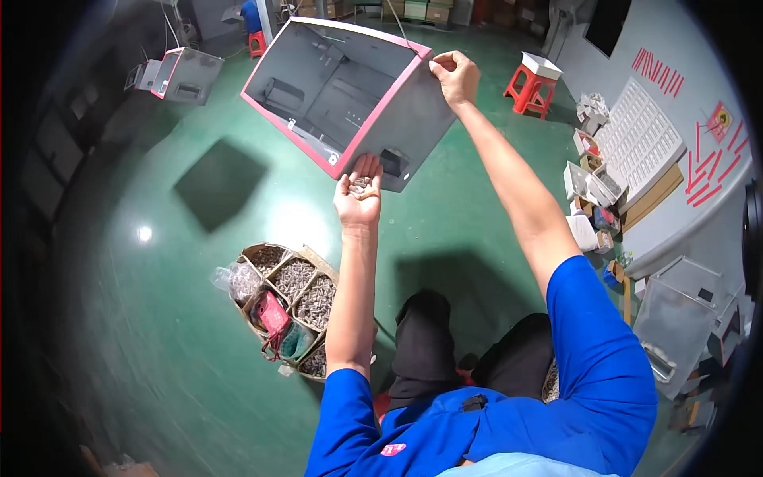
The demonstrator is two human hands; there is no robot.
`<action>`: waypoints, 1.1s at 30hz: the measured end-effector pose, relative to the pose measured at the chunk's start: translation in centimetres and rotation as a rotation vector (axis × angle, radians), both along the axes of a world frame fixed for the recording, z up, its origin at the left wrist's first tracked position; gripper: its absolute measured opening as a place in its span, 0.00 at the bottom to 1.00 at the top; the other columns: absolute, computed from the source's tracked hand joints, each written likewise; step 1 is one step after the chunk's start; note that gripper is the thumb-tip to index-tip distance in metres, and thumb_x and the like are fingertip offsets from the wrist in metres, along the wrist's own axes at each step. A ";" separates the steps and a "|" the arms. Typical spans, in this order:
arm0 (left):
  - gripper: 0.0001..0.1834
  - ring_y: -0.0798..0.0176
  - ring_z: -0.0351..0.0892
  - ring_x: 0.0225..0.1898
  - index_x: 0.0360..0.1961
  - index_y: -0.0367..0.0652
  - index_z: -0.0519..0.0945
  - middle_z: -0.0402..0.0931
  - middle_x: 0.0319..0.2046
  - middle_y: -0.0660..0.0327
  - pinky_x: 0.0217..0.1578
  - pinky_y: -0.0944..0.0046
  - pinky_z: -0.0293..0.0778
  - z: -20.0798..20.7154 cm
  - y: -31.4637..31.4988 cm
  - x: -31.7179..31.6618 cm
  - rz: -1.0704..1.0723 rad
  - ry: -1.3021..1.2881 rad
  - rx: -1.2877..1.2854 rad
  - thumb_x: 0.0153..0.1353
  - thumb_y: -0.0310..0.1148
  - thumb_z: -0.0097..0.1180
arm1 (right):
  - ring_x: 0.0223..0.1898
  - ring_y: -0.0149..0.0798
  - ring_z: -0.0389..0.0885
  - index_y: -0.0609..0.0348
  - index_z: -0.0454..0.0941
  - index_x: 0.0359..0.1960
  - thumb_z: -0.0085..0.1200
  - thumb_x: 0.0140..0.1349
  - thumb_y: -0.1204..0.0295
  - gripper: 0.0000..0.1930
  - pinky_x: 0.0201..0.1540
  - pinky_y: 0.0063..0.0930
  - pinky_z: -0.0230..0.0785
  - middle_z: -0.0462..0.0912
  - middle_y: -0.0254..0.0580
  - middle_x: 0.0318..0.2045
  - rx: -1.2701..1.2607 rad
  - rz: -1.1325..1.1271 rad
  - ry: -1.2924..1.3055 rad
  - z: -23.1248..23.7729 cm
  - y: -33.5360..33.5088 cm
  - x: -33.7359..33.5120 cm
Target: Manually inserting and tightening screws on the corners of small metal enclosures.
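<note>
A grey metal box (421,115) with a pinkish-red rim hangs tilted in front of me, its open face turned to the left and toward me. My left hand (359,199) is palm up under the box's lower front corner, cupping several small pale pieces (360,188); their exact kind is too small to tell. At the upper right corner of the box, my right hand (457,78) is closed in a pinch against the edge. Whatever sits between those fingertips is hidden. A dark rectangular cutout (393,161) shows in the box's side beside my left fingers.
On the green floor, a divided carton (322,302) holds several piles of small pieces, with a pink item (272,312) among them. Another box (187,75) hangs at far left. A red stool (531,89) stands far right; bins and a white perforated panel (642,139) line the right wall.
</note>
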State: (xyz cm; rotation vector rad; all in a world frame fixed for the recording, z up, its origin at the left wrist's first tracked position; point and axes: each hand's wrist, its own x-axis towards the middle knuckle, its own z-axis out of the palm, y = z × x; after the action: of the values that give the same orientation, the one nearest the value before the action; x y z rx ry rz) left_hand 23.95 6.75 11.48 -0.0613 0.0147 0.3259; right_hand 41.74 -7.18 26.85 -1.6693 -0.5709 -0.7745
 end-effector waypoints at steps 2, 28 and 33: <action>0.29 0.43 0.55 0.66 0.56 0.20 0.64 0.61 0.60 0.39 0.68 0.47 0.47 -0.3 0.7 -0.1 0.018 0.010 -0.008 0.66 0.37 0.26 | 0.27 0.29 0.82 0.61 0.80 0.26 0.61 0.48 0.77 0.04 0.34 0.23 0.75 0.84 0.37 0.24 -0.027 -0.038 -0.006 0.0 1.0 -0.2; 0.28 0.45 0.52 0.67 0.58 0.22 0.62 0.59 0.62 0.41 0.69 0.49 0.47 -3.4 2.4 -5.8 0.058 -0.151 -0.182 0.67 0.36 0.26 | 0.25 0.37 0.81 0.62 0.78 0.24 0.61 0.55 0.63 0.14 0.30 0.30 0.72 0.81 0.41 0.20 -0.076 -0.094 -0.026 -0.9 7.9 2.1; 0.26 0.44 0.50 0.68 0.61 0.26 0.58 0.57 0.63 0.43 0.68 0.47 0.49 -7.2 -3.1 -11.3 -0.028 -0.015 -0.229 0.67 0.34 0.29 | 0.21 0.35 0.80 0.66 0.79 0.25 0.55 0.59 0.49 0.26 0.26 0.29 0.72 0.80 0.41 0.18 -0.142 0.048 0.133 0.7 8.2 2.6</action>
State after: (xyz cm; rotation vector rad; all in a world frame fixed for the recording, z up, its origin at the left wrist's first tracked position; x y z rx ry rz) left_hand 12.66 3.63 4.31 -0.2905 0.0383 0.2951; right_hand 44.32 1.01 27.58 -1.8162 -0.5814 -0.5951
